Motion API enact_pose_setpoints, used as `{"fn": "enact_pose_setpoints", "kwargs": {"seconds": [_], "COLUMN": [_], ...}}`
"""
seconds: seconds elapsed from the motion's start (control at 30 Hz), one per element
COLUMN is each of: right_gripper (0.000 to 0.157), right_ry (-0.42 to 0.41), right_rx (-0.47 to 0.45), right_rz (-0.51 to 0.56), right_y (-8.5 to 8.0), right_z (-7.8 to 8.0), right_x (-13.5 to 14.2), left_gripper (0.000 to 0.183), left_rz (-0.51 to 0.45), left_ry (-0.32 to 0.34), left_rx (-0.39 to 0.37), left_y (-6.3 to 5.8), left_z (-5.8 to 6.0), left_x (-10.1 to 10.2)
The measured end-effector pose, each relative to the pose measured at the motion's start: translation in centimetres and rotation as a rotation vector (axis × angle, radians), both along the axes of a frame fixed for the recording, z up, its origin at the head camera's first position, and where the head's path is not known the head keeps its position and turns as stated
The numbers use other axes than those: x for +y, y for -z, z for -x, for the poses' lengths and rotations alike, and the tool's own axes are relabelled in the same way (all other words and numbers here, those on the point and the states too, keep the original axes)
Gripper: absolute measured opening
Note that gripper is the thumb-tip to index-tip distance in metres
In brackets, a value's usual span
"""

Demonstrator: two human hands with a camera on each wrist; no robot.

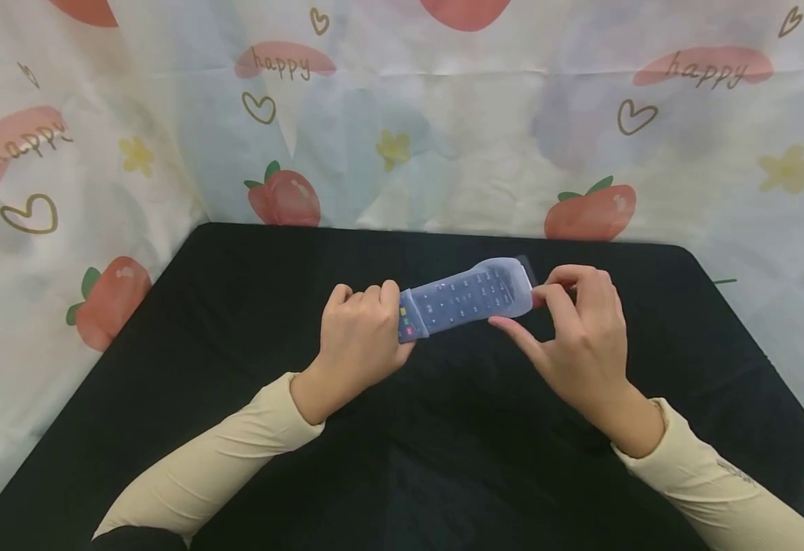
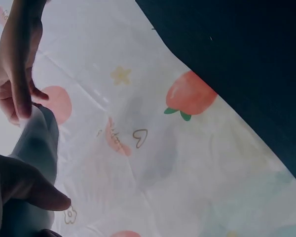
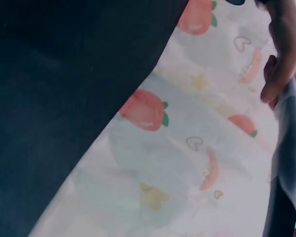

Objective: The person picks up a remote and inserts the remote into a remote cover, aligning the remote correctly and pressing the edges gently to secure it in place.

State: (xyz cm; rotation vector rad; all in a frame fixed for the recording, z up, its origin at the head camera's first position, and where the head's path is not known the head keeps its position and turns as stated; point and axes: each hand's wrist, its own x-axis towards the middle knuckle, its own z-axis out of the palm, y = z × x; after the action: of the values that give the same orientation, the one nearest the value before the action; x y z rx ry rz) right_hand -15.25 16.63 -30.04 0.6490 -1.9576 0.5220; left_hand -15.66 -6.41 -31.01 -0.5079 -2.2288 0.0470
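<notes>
A dark remote control [image 1: 408, 323] with small coloured buttons is held up above the table, tilted slightly upward to the right. A translucent cover [image 1: 522, 289] wraps most of it, flaring at the right end, where a dark edge shows behind. My left hand [image 1: 362, 335] grips the bare button end, fingers curled over it. At the other end my right hand [image 1: 584, 337] pinches the cover, index finger at its end and thumb by its lower edge. In the left wrist view the right hand's fingers [image 2: 22, 103] meet the pale cover tip.
Beneath the hands is a table with a black cloth [image 1: 443, 459]. A white curtain [image 1: 470, 138] printed with fruit, hearts and lettering stands along the back and sides of the table.
</notes>
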Motion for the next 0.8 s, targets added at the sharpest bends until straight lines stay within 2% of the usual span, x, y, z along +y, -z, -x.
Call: {"fn": "enact_pose_setpoints", "kwargs": {"seconds": [0.17,0.27,0.47,0.6,0.7,0.8], "right_gripper": [0.067,0.069,0.071,0.068,0.054,0.025], "right_ry": [-0.126,-0.155,-0.126,-0.177,-0.244,-0.278], "right_rx": [-0.150,-0.196,-0.185,-0.222,-0.266,-0.313], "right_rz": [0.218,0.309,0.319,0.330,0.359,0.366], "right_y": [0.4,0.6,1.0,1.1,1.0,0.7], "right_z": [0.1,0.2,0.1,0.0,-0.1,-0.2], "right_x": [-0.7,-0.9,-1.0,-1.1,-1.1,-1.1], "left_gripper": [0.034,0.033,0.035,0.036,0.035,0.035], "left_rz": [-0.015,-0.024,-0.048,-0.034,-0.018,-0.014], "left_ry": [-0.014,-0.017,-0.026,-0.020,-0.010,-0.003], "left_rx": [0.007,0.027,0.051,0.044,0.034,0.027], "left_y": [0.1,0.2,0.2,0.1,0.2,0.3], "left_z": [-0.1,-0.1,-0.1,-0.3,-0.3,-0.4], "left_x": [0.1,0.1,0.0,0.1,0.2,0.2]}}
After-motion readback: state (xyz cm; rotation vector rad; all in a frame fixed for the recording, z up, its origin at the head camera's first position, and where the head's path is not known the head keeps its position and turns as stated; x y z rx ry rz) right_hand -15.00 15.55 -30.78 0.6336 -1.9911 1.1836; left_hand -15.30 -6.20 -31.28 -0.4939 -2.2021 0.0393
